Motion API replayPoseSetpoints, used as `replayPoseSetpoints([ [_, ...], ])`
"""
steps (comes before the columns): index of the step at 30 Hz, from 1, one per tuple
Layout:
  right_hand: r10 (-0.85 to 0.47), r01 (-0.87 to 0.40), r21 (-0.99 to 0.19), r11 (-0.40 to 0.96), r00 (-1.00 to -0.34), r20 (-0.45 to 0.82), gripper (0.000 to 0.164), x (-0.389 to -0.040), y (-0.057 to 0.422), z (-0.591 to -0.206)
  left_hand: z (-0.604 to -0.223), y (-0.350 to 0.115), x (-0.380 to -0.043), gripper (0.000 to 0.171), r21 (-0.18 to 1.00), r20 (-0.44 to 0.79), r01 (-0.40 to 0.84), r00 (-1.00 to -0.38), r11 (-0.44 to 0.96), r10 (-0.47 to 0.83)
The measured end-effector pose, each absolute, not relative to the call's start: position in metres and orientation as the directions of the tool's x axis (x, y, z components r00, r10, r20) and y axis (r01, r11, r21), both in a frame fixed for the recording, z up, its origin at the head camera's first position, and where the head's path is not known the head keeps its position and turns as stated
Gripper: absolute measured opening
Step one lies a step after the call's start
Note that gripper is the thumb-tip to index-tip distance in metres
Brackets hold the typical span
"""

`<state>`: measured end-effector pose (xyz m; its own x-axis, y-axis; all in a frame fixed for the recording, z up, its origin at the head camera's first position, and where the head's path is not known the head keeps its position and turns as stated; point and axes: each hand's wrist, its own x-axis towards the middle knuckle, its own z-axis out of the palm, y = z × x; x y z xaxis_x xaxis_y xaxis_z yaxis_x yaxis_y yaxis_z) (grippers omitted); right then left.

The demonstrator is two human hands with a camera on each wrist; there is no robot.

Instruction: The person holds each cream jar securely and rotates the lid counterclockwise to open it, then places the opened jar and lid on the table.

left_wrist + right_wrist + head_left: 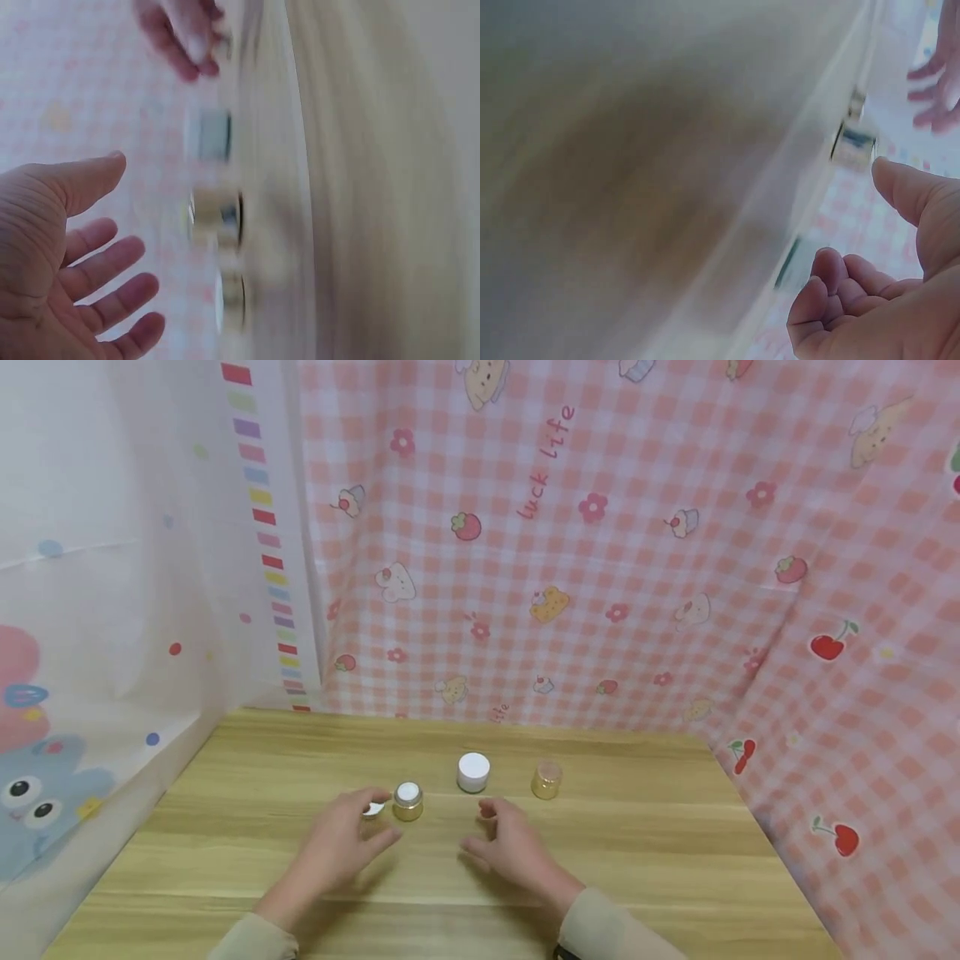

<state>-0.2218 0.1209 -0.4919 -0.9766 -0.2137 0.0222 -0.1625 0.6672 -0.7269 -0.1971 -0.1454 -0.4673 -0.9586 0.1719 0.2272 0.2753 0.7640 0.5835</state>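
My left hand [341, 835] is held over the left of the table with thumb and fingers spread apart and nothing between them. By its fingertips stands a gold jar with a white top [408, 802]. A low white-topped gold piece [372, 810] is partly hidden behind the fingers; it shows as a gold-rimmed disc [231, 301] in the left wrist view. My right hand [517, 847] hovers with loosely curled fingers, holding nothing. Behind its fingertips is a white-lidded jar [473, 772], whose pale green side [210, 135] shows, blurred, in the left wrist view.
A gold jar [547, 780] with a pinkish-gold top stands at the right of the row. The wooden table [637, 860] ends at a pink checked cloth [645, 635] at the back. A white patterned sheet [127, 610] hangs on the left side.
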Motion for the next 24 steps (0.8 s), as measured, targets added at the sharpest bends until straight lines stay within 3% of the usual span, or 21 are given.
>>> replayPoseSetpoints([
  [5, -0.156, -0.135, -0.742, 0.657, -0.987, 0.041, 0.064, -0.231, 0.134, -0.482, -0.466, -0.111, -0.177, 0.049, 0.615, 0.183, 0.312, -0.95, 0.724, 0.254],
  [11, -0.12, -0.094, -0.715, 0.693, -0.993, 0.014, 0.074, -0.252, 0.132, -0.483, -0.478, -0.082, -0.18, 0.052, 0.571, 0.194, 0.398, -0.915, 0.718, 0.353],
  [18, -0.073, -0.058, -0.695, 0.717, -0.997, 0.009, 0.079, -0.279, 0.124, -0.495, -0.485, -0.07, -0.189, 0.053, 0.536, 0.176, 0.395, -0.917, 0.746, 0.358],
  [24, -0.068, -0.1, -0.648, 0.755, -0.995, 0.074, 0.075, -0.295, 0.111, -0.497, -0.485, -0.067, -0.195, 0.052, 0.518, 0.198, 0.398, -0.917, 0.757, 0.346],
])
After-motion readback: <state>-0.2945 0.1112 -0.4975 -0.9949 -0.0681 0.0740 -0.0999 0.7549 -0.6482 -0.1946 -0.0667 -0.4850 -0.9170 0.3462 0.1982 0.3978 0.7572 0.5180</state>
